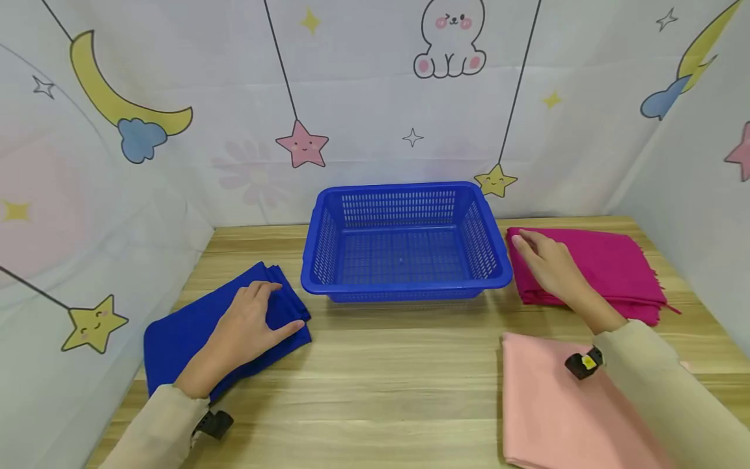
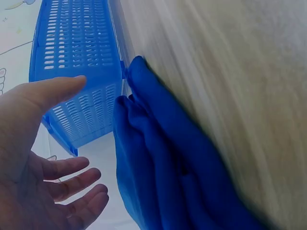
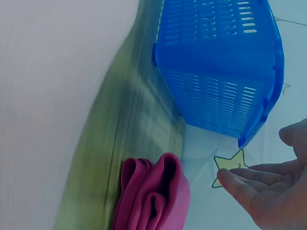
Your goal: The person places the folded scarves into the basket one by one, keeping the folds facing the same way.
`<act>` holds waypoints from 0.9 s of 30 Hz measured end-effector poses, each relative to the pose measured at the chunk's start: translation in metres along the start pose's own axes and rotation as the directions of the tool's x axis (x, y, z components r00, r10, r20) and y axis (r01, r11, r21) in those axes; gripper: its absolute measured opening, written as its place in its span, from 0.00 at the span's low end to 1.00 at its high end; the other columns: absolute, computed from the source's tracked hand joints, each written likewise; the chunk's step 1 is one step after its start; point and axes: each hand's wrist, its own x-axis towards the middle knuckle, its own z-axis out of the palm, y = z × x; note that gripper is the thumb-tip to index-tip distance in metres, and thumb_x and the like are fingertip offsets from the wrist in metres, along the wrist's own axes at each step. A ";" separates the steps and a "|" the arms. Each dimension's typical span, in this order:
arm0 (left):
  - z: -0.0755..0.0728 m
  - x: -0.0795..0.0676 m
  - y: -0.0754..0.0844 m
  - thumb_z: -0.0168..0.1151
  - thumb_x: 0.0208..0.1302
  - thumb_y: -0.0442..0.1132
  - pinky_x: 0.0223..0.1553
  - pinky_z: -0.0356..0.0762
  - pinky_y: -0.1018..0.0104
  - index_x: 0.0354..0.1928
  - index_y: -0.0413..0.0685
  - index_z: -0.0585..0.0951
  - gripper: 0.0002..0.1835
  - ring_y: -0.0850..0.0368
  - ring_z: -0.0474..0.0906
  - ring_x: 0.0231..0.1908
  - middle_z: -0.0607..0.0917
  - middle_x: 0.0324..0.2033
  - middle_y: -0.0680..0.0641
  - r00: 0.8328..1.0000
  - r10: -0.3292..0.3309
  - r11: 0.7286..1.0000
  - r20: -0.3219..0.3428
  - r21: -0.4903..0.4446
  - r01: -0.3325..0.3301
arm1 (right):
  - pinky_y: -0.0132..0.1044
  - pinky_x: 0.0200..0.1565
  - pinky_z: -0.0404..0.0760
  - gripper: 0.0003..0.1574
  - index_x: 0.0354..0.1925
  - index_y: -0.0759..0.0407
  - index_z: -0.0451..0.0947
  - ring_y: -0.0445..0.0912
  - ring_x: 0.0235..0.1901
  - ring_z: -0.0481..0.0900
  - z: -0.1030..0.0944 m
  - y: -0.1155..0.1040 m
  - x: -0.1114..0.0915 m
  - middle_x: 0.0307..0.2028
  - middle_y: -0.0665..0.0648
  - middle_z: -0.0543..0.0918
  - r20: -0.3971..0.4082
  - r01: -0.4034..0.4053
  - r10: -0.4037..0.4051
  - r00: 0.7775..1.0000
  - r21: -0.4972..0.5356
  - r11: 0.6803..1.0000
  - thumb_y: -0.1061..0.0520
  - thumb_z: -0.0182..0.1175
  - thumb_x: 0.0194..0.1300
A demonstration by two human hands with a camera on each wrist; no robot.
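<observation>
My left hand (image 1: pixel 246 326) hovers over a folded blue cloth (image 1: pixel 181 339), thumb spread from loosely bent fingers. In the left wrist view a gap shows between that hand (image 2: pixel 43 158) and the cloth's layered edge (image 2: pixel 168 163). On the other side, my right hand (image 1: pixel 551 264) is above the left part of a folded magenta cloth (image 1: pixel 609 260). The right wrist view shows this hand (image 3: pixel 278 187) apart from the cloth's folded end (image 3: pixel 158 196), holding nothing. Between the two cloths stands a blue plastic basket (image 1: pixel 404 290) with slotted walls and a bare floor.
A folded pink cloth (image 1: pixel 562 410) lies at the front right of the wooden table (image 1: pixel 404 391), partly beneath my right forearm. Printed white curtains (image 1: pixel 375 98) hang behind the basket and along both sides.
</observation>
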 end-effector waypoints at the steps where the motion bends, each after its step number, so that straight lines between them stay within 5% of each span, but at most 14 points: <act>1: 0.001 -0.001 0.001 0.69 0.58 0.63 0.51 0.74 0.38 0.63 0.31 0.71 0.46 0.33 0.69 0.56 0.74 0.57 0.31 1.000 0.003 1.000 0.000 0.002 -0.003 | 0.66 0.61 0.66 0.39 0.70 0.76 0.60 0.71 0.63 0.67 0.001 -0.001 0.002 0.63 0.77 0.70 -0.018 0.011 -0.010 1.000 0.009 1.000 0.43 0.39 0.82; 9: 0.004 -0.007 0.003 0.74 0.51 0.63 0.44 0.78 0.45 0.57 0.33 0.76 0.44 0.38 0.74 0.47 0.77 0.49 0.35 0.999 0.044 0.999 0.017 0.014 -0.044 | 0.51 0.44 0.84 0.33 0.66 0.76 0.66 0.63 0.43 0.83 0.009 -0.006 0.012 0.45 0.72 0.82 -0.069 0.027 -0.019 0.997 0.109 0.994 0.48 0.41 0.82; 18: 0.007 -0.009 0.004 0.81 0.47 0.50 0.47 0.78 0.46 0.51 0.33 0.80 0.34 0.43 0.77 0.44 0.79 0.43 0.40 0.995 0.078 0.997 0.069 0.009 -0.079 | 0.35 0.33 0.83 0.33 0.65 0.75 0.69 0.52 0.32 0.82 0.017 -0.009 0.024 0.39 0.68 0.84 -0.088 -0.022 0.035 0.996 0.139 0.990 0.48 0.43 0.81; 27: 0.010 -0.008 0.005 0.81 0.49 0.44 0.46 0.80 0.47 0.50 0.33 0.81 0.29 0.44 0.79 0.44 0.81 0.43 0.40 0.994 0.051 0.998 0.097 0.023 -0.053 | 0.59 0.58 0.74 0.35 0.66 0.75 0.66 0.64 0.51 0.79 0.024 -0.018 0.036 0.53 0.75 0.80 -0.073 -0.060 0.073 0.995 0.164 0.985 0.47 0.41 0.81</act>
